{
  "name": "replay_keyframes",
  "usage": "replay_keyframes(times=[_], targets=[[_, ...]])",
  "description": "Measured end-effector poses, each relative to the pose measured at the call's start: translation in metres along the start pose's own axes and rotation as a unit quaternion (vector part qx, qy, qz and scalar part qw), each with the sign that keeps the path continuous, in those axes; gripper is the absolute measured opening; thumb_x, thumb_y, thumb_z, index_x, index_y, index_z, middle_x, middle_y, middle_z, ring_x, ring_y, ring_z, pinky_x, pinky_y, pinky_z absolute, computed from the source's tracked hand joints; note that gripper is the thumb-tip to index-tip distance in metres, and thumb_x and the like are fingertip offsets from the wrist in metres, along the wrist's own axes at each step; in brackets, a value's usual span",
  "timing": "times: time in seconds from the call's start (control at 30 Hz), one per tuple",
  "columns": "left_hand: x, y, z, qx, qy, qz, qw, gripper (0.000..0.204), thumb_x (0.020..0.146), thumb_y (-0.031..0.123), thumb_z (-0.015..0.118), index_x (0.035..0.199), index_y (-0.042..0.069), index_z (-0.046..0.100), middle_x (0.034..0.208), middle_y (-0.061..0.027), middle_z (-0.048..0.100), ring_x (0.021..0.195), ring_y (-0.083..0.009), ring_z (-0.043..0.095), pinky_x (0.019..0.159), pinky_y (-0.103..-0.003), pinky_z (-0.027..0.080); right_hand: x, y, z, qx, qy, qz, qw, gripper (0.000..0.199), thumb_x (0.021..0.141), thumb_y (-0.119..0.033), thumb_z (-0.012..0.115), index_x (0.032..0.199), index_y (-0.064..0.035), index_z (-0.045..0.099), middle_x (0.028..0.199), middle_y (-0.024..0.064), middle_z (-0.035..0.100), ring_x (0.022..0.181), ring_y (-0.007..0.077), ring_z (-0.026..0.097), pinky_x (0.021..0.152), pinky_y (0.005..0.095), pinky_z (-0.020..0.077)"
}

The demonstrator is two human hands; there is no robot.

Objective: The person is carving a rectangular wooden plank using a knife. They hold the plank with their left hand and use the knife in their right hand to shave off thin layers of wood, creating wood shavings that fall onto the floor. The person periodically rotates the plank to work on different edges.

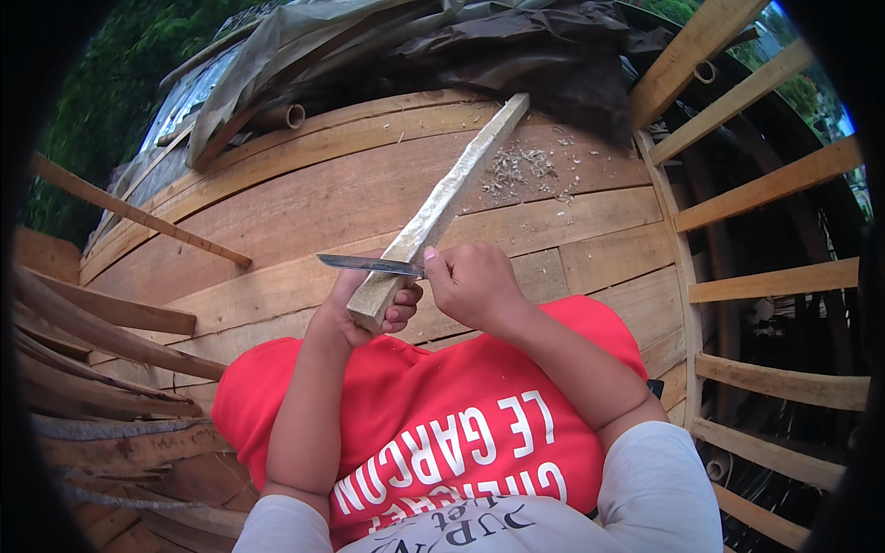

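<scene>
A long squared wooden stick slants up and away from me, its pale top face roughly carved. My left hand is wrapped round its near end from below, fingers curled at the right side. Across the stick, just beyond that grip, lies a knife with a dark narrow blade pointing left. My right hand is closed on the knife's handle, which the fingers hide; the thumb presses near the blade's base. The stick's far end reaches over the floor boards.
Wood shavings are scattered on the plank floor right of the stick. A slatted wooden railing stands at the right. Curved planks crowd the left. Dark plastic sheeting hangs at the back. Red cloth covers my lap.
</scene>
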State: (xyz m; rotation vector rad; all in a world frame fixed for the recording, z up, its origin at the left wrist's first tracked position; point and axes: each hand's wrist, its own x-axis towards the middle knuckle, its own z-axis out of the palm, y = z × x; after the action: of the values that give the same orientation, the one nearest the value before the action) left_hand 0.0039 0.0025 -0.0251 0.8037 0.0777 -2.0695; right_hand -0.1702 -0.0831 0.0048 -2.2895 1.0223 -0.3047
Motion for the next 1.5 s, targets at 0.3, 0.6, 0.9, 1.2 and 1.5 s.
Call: replay_keyframes(times=[0.3, 0.6, 0.9, 1.2, 1.5], targets=[[0.001, -0.005, 0.003, 0.020, 0.025, 0.019, 0.999, 0.039, 0.095, 0.040, 0.044, 0.103, 0.005, 0.058, 0.069, -0.0040, 0.050, 0.049, -0.0124, 0.046, 0.039, -0.025, 0.037, 0.010, 0.023, 0.027, -0.046, 0.115, -0.038, 0.992, 0.040, 0.084, -0.024, 0.050, 0.054, -0.0004, 0.062, 0.054, 0.0233, 0.058, 0.052, 0.0411, 0.061, 0.054, 0.0512, 0.0511], [0.004, -0.008, -0.003, -0.054, -0.039, 0.030, 0.997, 0.046, 0.096, 0.038, 0.042, 0.116, -0.001, 0.054, 0.071, -0.0033, 0.050, 0.053, -0.0108, 0.048, 0.041, -0.023, 0.039, 0.026, 0.040, 0.031, -0.048, 0.186, -0.102, 0.976, 0.038, 0.080, -0.023, 0.051, 0.050, -0.0026, 0.060, 0.050, 0.0202, 0.056, 0.046, 0.0379, 0.059, 0.050, 0.0489, 0.0507], [0.005, -0.004, 0.016, 0.026, -0.016, 0.031, 0.999, 0.035, 0.098, 0.032, 0.037, 0.105, 0.002, 0.053, 0.064, -0.0011, 0.047, 0.046, -0.0087, 0.045, 0.037, -0.022, 0.037, 0.056, 0.083, 0.013, -0.127, 0.216, 0.013, 0.968, 0.042, 0.084, -0.029, 0.046, 0.063, 0.0000, 0.068, 0.064, 0.0244, 0.064, 0.063, 0.0429, 0.066, 0.064, 0.0524, 0.0545], [0.004, -0.001, 0.011, 0.039, -0.018, 0.023, 0.999, 0.033, 0.097, 0.030, 0.035, 0.104, 0.003, 0.053, 0.063, -0.0007, 0.048, 0.045, -0.0094, 0.045, 0.037, -0.023, 0.037, 0.031, 0.034, 0.017, -0.104, 0.154, 0.015, 0.983, 0.042, 0.085, -0.028, 0.046, 0.065, 0.0001, 0.069, 0.066, 0.0253, 0.065, 0.063, 0.0425, 0.067, 0.063, 0.0521, 0.0546], [0.003, -0.010, 0.012, 0.026, 0.024, 0.019, 0.999, 0.034, 0.097, 0.032, 0.037, 0.102, 0.003, 0.053, 0.064, -0.0012, 0.048, 0.046, -0.0090, 0.046, 0.038, -0.022, 0.038, 0.016, 0.012, 0.022, -0.114, 0.118, 0.033, 0.986, 0.046, 0.086, -0.032, 0.045, 0.067, 0.0011, 0.071, 0.066, 0.0256, 0.065, 0.067, 0.0443, 0.067, 0.067, 0.0526, 0.0548]])
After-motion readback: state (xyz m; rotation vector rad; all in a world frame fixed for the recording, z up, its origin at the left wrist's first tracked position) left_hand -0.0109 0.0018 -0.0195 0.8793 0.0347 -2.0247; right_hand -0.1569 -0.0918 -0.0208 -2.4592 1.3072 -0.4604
